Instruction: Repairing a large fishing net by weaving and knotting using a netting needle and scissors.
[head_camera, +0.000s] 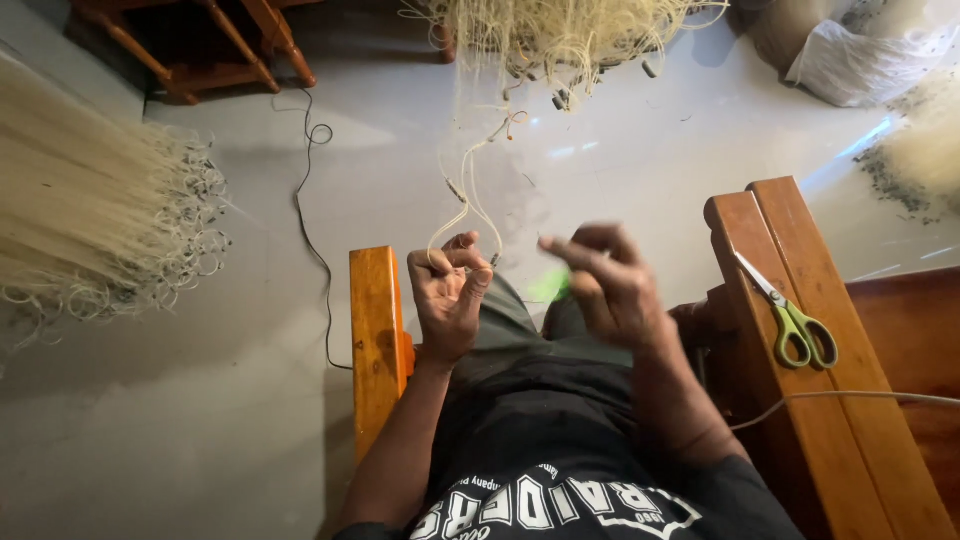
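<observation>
Left hand (447, 292) pinches 2 pale cords (466, 190): light, limp, best gripped near ends. Right hand (610, 280) blurred, grip possibly on green item; cannot tell.

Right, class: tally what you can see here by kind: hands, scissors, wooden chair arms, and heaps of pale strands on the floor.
Hands: 2, left hand and right hand
Scissors: 1
Wooden chair arms: 2, left arm and right arm
Pale strand heaps: 2, left heap and top heap
Total: 7
</observation>
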